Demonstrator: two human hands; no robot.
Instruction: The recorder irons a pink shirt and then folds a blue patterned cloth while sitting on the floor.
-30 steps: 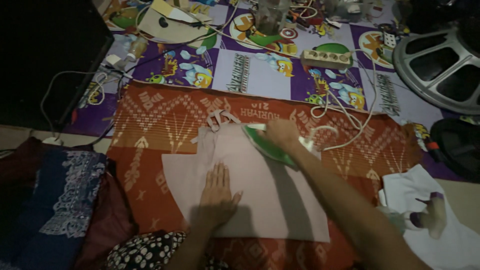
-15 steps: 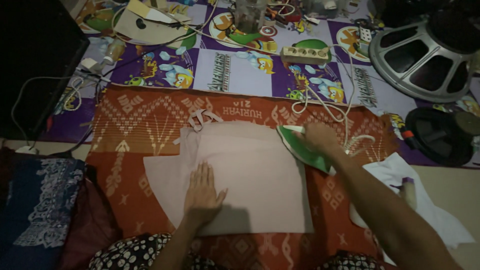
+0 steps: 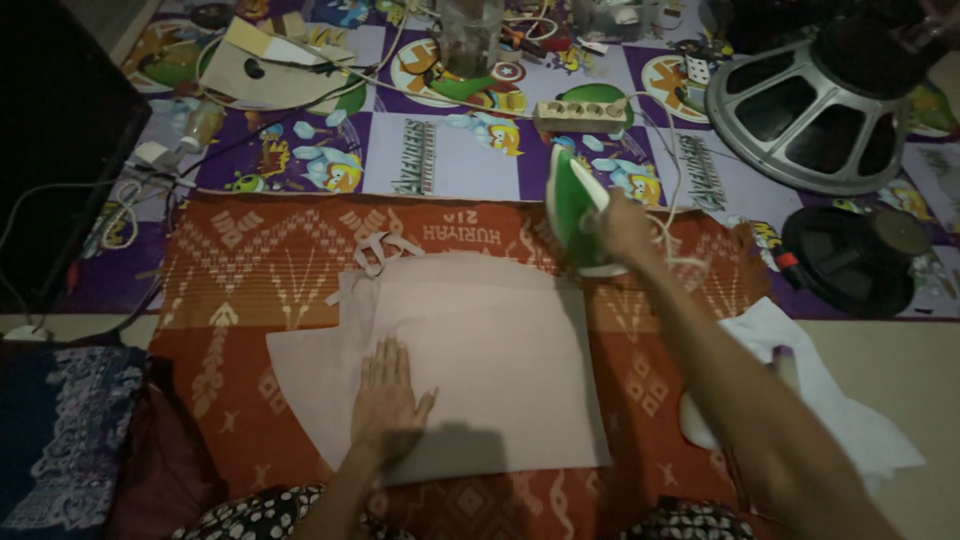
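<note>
A pale pink garment [image 3: 480, 350] lies flat on an orange patterned cloth [image 3: 250, 260] spread on the floor. My left hand [image 3: 388, 400] rests palm down on the garment's near part, fingers apart. My right hand [image 3: 622, 225] grips the handle of a green and white iron [image 3: 572, 205], which stands tipped up on its heel at the cloth's far right, off the garment. The iron's white cord [image 3: 668, 170] runs back to a power strip [image 3: 578, 115].
A purple cartoon-print mat [image 3: 450, 160] lies beyond the cloth. A round metal speaker frame [image 3: 800, 120] and a black round object [image 3: 850, 260] sit at the right. White fabric [image 3: 800, 380] lies under my right arm. Folded dark blue cloth [image 3: 60, 440] is at left, clutter and cables at the back.
My right hand slid the iron rightward off the pink garment, then lifted and stood it upright at the cloth's far right. My left hand stayed flat on the garment.
</note>
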